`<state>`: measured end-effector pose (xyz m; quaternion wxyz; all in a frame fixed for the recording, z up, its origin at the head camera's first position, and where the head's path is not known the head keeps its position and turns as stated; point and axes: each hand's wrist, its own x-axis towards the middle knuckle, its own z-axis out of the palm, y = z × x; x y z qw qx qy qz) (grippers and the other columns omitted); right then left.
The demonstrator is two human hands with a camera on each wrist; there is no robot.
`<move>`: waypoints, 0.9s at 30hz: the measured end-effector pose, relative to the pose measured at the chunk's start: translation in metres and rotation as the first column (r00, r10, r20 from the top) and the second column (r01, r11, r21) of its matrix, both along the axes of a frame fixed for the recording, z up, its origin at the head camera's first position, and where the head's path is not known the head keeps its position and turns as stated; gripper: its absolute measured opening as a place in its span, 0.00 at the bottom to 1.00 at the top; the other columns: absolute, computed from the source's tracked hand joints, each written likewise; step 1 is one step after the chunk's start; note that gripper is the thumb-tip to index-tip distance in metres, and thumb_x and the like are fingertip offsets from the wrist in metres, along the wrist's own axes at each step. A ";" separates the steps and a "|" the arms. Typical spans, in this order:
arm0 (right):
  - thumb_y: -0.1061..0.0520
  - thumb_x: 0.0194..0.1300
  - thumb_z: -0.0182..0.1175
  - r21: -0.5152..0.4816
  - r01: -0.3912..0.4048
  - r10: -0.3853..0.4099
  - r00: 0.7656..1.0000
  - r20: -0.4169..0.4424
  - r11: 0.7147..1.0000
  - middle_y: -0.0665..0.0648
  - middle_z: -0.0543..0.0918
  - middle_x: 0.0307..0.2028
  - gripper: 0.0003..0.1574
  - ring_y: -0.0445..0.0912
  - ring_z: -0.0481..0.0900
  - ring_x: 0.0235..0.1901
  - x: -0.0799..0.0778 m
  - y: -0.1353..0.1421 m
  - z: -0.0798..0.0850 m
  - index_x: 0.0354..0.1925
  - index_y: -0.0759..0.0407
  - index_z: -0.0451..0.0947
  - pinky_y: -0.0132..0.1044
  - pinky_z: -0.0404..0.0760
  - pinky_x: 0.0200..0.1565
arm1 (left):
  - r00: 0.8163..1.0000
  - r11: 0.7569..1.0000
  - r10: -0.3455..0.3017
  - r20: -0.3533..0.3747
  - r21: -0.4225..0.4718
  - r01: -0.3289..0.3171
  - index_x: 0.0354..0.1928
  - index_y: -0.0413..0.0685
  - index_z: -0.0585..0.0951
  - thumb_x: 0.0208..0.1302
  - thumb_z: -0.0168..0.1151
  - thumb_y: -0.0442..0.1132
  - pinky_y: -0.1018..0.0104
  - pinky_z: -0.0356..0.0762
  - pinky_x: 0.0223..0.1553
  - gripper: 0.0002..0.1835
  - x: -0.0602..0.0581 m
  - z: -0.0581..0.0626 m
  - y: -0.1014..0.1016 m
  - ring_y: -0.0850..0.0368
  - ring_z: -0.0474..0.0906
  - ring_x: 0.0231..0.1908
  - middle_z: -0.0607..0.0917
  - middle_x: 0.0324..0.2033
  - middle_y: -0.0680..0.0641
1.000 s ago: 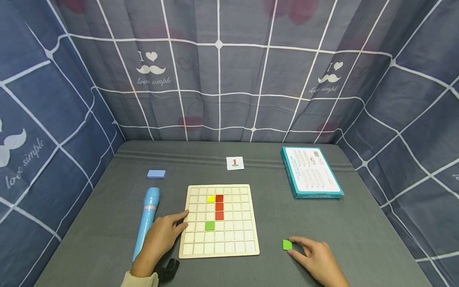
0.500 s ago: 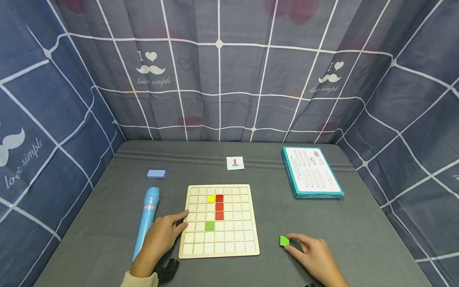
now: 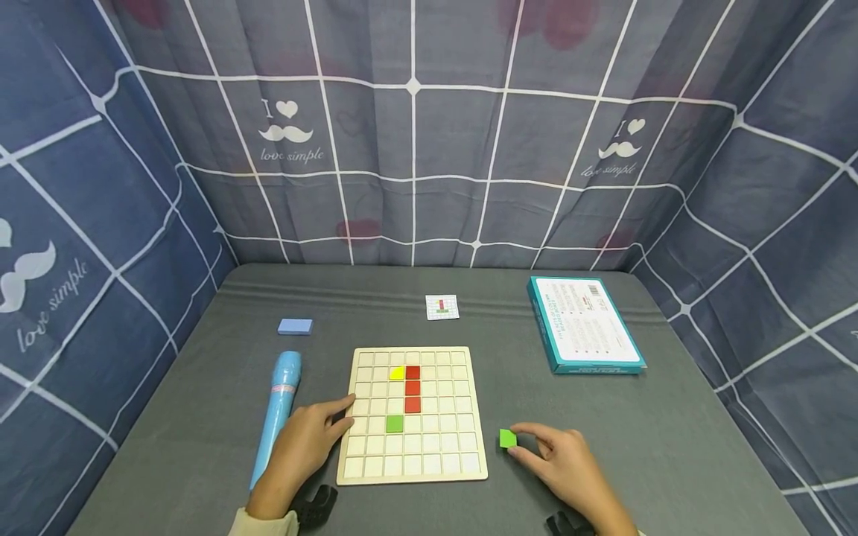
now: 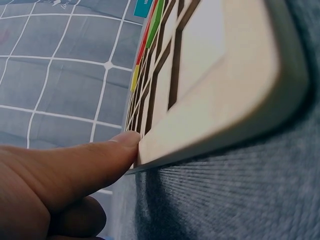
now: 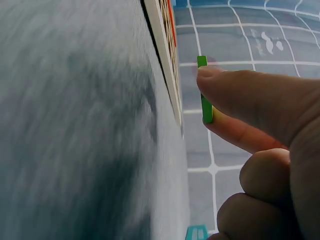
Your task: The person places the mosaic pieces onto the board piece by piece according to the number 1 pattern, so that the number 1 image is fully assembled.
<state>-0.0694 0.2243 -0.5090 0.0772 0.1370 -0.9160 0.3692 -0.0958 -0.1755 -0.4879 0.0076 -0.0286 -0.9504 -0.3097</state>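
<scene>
A pale wooden grid board (image 3: 452, 447) lies at the middle of the table. Set in its cells are a yellow piece (image 3: 397, 373), a column of red squares (image 3: 412, 388) and one green square (image 3: 395, 423). My left hand (image 3: 304, 443) touches the board's left edge with thumb and forefinger; the left wrist view shows a fingertip right at the rim. To the right of the board, my right hand (image 3: 566, 461) pinches a green square tile (image 3: 507, 438) between thumb and forefinger. In the right wrist view that tile (image 5: 207, 110) appears edge-on, with the other fingers curled.
Beyond the board lies a small pattern card (image 3: 442, 307). A teal box (image 3: 590, 324) is at the back right. On the left are a blue block (image 3: 295, 327) and a light blue microphone-shaped object (image 3: 276, 409), partly behind my left hand. A grid-patterned curtain (image 3: 375, 149) surrounds the table.
My right hand has moved left toward the board, carrying the green tile. The left hand stays at the board's edge, and the pieces on the board are unchanged.
</scene>
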 end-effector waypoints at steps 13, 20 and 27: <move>0.46 0.63 0.73 0.042 -0.202 0.202 0.979 0.008 0.979 0.32 0.55 0.12 0.13 0.25 0.46 0.14 -0.015 -0.033 0.010 0.46 0.41 0.87 0.26 0.56 0.17 | 1.000 1.000 0.005 0.009 -0.003 -0.005 0.61 0.56 0.85 0.64 0.73 0.41 0.66 0.56 0.16 0.23 0.000 -0.002 -0.001 0.62 0.55 0.15 0.66 0.12 0.56; 0.49 0.60 0.76 0.092 -0.236 0.240 0.970 -0.039 0.967 0.30 0.53 0.14 0.15 0.24 0.47 0.15 -0.023 -0.054 0.014 0.46 0.46 0.88 0.24 0.53 0.17 | 1.000 1.000 0.005 -0.002 -0.007 -0.005 0.61 0.55 0.86 0.63 0.73 0.41 0.66 0.56 0.16 0.22 0.000 -0.002 0.000 0.62 0.55 0.15 0.65 0.12 0.57; 0.45 0.61 0.74 0.172 -0.292 0.303 0.952 -0.042 0.941 0.31 0.57 0.14 0.15 0.26 0.52 0.15 -0.028 -0.075 0.022 0.46 0.45 0.88 0.26 0.55 0.18 | 1.000 1.000 0.001 -0.008 -0.008 -0.001 0.61 0.54 0.85 0.64 0.73 0.41 0.67 0.55 0.16 0.22 0.000 -0.001 -0.001 0.63 0.53 0.15 0.64 0.12 0.57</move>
